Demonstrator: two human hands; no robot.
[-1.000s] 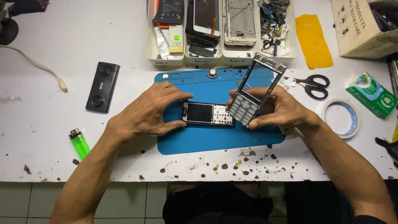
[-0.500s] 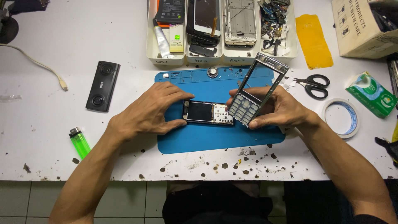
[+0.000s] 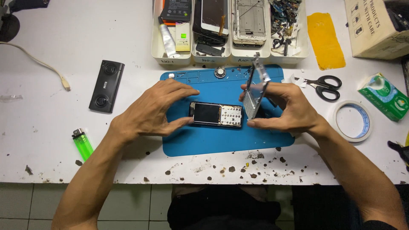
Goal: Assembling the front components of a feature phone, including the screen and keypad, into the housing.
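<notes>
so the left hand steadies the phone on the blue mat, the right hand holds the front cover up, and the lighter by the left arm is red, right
Not quite: the lighter is green, not red, as the head view shows. The rest holds: the left hand steadies the phone on the blue mat, and the right hand holds the front cover up.

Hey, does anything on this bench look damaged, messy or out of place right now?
Yes. The white table has dark chips and spots along its front edge. The phone on the blue mat lies stripped, its front cover held on edge in the right hand.
</notes>
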